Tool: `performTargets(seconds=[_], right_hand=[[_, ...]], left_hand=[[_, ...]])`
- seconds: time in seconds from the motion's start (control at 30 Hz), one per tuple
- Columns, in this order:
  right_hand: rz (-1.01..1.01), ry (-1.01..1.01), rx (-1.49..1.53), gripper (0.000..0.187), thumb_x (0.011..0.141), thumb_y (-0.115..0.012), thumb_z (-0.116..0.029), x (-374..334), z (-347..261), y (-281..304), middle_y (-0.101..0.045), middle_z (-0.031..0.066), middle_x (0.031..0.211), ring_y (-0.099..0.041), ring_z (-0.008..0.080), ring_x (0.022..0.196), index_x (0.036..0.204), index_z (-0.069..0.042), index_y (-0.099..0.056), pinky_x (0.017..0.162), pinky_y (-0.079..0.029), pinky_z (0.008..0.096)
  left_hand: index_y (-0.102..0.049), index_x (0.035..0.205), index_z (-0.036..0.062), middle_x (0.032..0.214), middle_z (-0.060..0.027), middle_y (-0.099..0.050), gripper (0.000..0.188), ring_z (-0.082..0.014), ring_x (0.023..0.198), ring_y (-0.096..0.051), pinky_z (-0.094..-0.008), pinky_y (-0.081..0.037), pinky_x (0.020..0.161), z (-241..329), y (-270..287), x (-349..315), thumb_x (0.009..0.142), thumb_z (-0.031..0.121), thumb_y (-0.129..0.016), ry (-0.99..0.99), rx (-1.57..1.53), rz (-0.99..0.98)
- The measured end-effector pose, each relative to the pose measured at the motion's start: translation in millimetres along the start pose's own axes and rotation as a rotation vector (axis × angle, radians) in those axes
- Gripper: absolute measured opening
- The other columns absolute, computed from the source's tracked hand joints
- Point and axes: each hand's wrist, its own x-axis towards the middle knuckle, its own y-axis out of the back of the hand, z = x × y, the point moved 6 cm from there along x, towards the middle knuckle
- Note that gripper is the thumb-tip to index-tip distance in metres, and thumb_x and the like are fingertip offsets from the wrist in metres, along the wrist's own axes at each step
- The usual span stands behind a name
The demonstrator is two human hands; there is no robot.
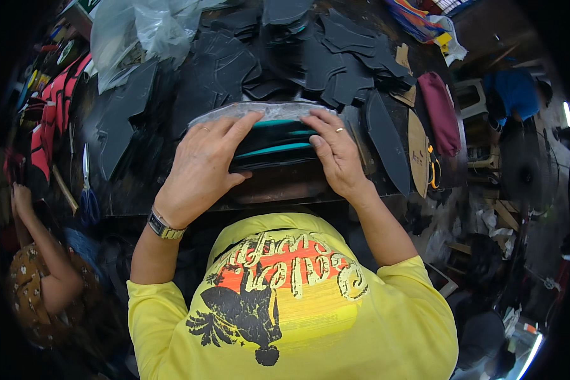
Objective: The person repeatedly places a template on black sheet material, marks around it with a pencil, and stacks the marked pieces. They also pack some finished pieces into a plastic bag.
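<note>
Close to the table's near edge is a stack of black cut pieces with teal layers showing between them. Along its far side runs a pale grey, curved strip. My left hand grips the stack's left end, fingers on the far edge and thumb on the near side. At the other end, my right hand holds the stack between bent fingers and thumb. Whether the pieces are leather or foam, I cannot tell. Loose black cut pieces lie in piles just beyond.
Blue-handled scissors lie at left, beside black panels. To the right are a long pointed black piece, a cardboard template and a maroon roll. A plastic bag sits far left. Another person's hand shows at left.
</note>
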Motion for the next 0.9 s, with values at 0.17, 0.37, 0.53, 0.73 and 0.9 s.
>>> performTargets(seconds=[0.17, 0.37, 0.53, 0.73, 0.9], right_hand=[[0.069, 0.007, 0.093, 0.055, 0.094, -0.073, -0.030, 13.8, -3.9, 7.8, -0.054, 0.0214, 0.142, -0.053, 0.0374, 0.131, 0.141, -0.005, -0.057, 0.111, -0.041, 0.0429], [-0.180, 0.096, -0.173, 0.083, 0.073, -0.089, -0.020, 30.7, -23.2, -16.6, -0.060, 0.0198, 0.139, -0.057, 0.0391, 0.128, 0.147, -0.008, -0.052, 0.108, -0.045, 0.0443], [-0.308, 0.081, -0.193, 0.070, 0.071, -0.088, -0.013, 40.6, -8.8, -11.0, -0.067, 0.0172, 0.130, -0.062, 0.0359, 0.122, 0.136, -0.006, -0.061, 0.104, -0.048, 0.0422], [-0.136, 0.066, 0.093, 0.080, 0.070, -0.091, -0.015, 36.2, -3.0, -19.5, -0.063, 0.0130, 0.133, -0.062, 0.0297, 0.119, 0.142, -0.007, -0.057, 0.105, -0.047, 0.0378], [-0.099, -0.030, 0.153, 0.091, 0.066, -0.094, -0.014, 29.6, -0.9, -21.9, -0.062, 0.0133, 0.131, -0.063, 0.0284, 0.117, 0.146, -0.006, -0.051, 0.106, -0.047, 0.0377]], left_hand=[[-0.052, 0.143, 0.0098, 0.124, -0.0154, -0.066, 0.081, -0.0377, 0.117, -0.063, -0.0456, -0.049, 0.100, -8.2, -1.5, -8.6, 0.070, 0.007, -0.087, 0.000, -0.111, 0.020], [-0.056, 0.139, 0.0062, 0.126, -0.0166, -0.066, 0.074, -0.0376, 0.116, -0.063, -0.0461, -0.051, 0.099, -22.0, 3.4, 4.2, 0.071, 0.007, -0.085, -0.074, -0.116, 0.053], [-0.057, 0.139, 0.0054, 0.128, -0.0167, -0.067, 0.076, -0.0344, 0.115, -0.065, -0.0420, -0.051, 0.100, -41.5, 17.0, -25.6, 0.069, 0.008, -0.087, 0.036, -0.005, 0.079], [-0.060, 0.139, 0.0057, 0.128, -0.0128, -0.066, 0.079, -0.0276, 0.122, -0.063, -0.0374, -0.050, 0.103, -55.6, -5.7, -52.2, 0.066, 0.011, -0.092, 0.229, -0.462, 0.338], [-0.060, 0.138, 0.0061, 0.127, -0.0137, -0.065, 0.081, -0.0283, 0.119, -0.063, -0.0366, -0.050, 0.103, -59.6, -15.1, -57.5, 0.066, 0.017, -0.095, 0.161, -0.500, 0.511]])
